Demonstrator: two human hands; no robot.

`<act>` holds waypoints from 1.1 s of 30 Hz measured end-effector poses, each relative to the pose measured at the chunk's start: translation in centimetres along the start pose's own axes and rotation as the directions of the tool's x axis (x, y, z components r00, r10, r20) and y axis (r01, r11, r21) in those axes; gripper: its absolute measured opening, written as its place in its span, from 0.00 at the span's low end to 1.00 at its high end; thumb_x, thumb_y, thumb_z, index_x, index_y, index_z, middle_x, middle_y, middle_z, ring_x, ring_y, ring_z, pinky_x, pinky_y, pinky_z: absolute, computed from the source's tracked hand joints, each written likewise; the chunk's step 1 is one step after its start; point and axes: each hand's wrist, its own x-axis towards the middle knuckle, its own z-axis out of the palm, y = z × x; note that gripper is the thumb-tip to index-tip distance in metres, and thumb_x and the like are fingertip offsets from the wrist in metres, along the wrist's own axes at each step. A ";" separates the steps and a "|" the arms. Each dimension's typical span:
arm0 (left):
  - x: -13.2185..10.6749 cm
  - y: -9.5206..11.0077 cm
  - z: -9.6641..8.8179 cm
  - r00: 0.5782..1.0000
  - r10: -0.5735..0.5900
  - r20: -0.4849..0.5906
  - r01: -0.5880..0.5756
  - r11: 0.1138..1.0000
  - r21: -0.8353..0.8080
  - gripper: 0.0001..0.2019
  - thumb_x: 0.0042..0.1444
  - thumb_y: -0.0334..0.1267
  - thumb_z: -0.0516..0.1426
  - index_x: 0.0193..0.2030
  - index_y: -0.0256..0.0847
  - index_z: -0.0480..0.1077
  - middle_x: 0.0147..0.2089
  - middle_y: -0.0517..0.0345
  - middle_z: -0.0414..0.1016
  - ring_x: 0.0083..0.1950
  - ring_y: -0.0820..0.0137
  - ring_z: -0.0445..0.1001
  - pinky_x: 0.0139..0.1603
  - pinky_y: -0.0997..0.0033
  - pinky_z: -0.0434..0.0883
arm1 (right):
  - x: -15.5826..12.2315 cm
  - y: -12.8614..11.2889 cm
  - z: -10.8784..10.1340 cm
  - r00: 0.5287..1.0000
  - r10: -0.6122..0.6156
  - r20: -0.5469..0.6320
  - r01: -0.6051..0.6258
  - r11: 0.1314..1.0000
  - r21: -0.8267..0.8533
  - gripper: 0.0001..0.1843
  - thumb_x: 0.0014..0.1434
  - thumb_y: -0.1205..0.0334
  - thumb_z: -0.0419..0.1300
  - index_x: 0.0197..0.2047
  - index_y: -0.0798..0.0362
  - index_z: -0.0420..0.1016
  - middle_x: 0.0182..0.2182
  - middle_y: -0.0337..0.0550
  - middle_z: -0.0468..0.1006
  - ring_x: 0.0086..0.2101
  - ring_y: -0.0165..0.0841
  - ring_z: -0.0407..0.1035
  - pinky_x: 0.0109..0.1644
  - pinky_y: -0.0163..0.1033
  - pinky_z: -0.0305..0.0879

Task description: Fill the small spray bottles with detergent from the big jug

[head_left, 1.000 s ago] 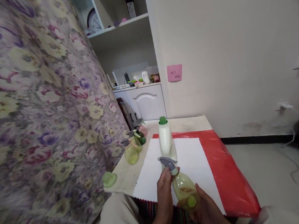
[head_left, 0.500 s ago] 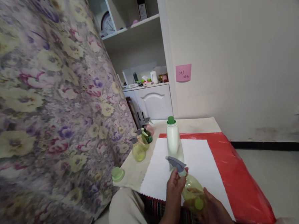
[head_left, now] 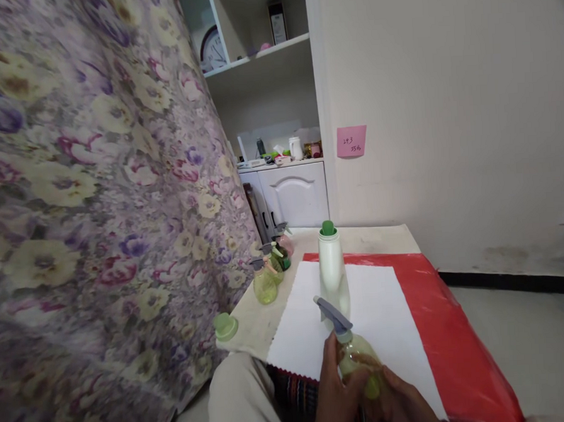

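Both hands are wrapped round a clear yellow-green spray bottle (head_left: pixel 360 348) with a grey trigger head, tilted at the near edge of the table. My left hand (head_left: pixel 336 387) grips its upper body just below the collar. My right hand (head_left: pixel 405 400) closes on its lower right side, partly cut off by the frame's bottom edge. Directly behind the sprayer stands a pale green-white bottle (head_left: pixel 330 259), uncapped, with a green spout at its mouth. A light green cap (head_left: pixel 225 327) lies at the table's left corner.
Several spray bottles (head_left: pixel 265 284) stand along the table's left edge. White paper (head_left: pixel 376 294) lies over a red sheet (head_left: pixel 449 328). A floral curtain (head_left: pixel 121 213) hangs at left; a white cabinet (head_left: pixel 295 194) and wall (head_left: pixel 448 133) are behind.
My left hand has slid from the sprayer's neck down onto its upper body. My right hand still holds the lower part. The view has shifted slightly.
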 end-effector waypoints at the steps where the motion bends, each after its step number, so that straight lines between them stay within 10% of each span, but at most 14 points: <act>1: 0.1 0.3 0.0 0.999 0.025 -0.037 -0.025 0.999 -0.024 0.32 0.46 0.36 0.65 0.59 0.42 0.63 0.56 0.47 0.73 0.55 0.57 0.71 0.55 0.64 0.67 | -0.1 0.0 0.2 1.000 -0.010 -0.003 0.010 1.000 -0.027 0.23 0.61 0.50 0.57 0.56 0.52 0.69 0.47 0.52 0.80 0.29 0.34 0.74 0.28 0.35 0.68; 7: 0.5 1.2 -0.3 0.983 0.006 -0.183 -0.031 0.990 -0.137 0.16 0.53 0.45 0.62 0.46 0.43 0.72 0.46 0.52 0.78 0.45 0.62 0.73 0.45 0.69 0.69 | -0.2 -0.1 1.5 0.998 -0.064 -0.010 0.061 0.976 -0.211 0.33 0.50 0.50 0.68 0.57 0.49 0.66 0.48 0.50 0.78 0.41 0.42 0.75 0.36 0.40 0.71; 26: 0.8 1.7 0.0 0.998 -0.025 -0.059 0.018 0.993 -0.115 0.12 0.56 0.47 0.59 0.41 0.42 0.73 0.41 0.55 0.77 0.38 0.67 0.70 0.38 0.72 0.66 | -0.3 0.4 1.4 0.998 0.050 -0.038 -0.049 0.998 0.025 0.25 0.52 0.46 0.62 0.46 0.56 0.78 0.41 0.53 0.83 0.45 0.49 0.74 0.48 0.52 0.70; 33: 0.9 1.2 0.0 0.995 0.002 -0.101 -0.009 0.998 -0.069 0.20 0.54 0.49 0.59 0.51 0.42 0.73 0.52 0.49 0.77 0.53 0.58 0.72 0.53 0.63 0.67 | 0.0 -0.4 2.4 0.996 -0.063 0.058 0.072 0.985 -0.157 0.31 0.46 0.45 0.67 0.52 0.47 0.73 0.48 0.49 0.79 0.49 0.50 0.72 0.48 0.50 0.69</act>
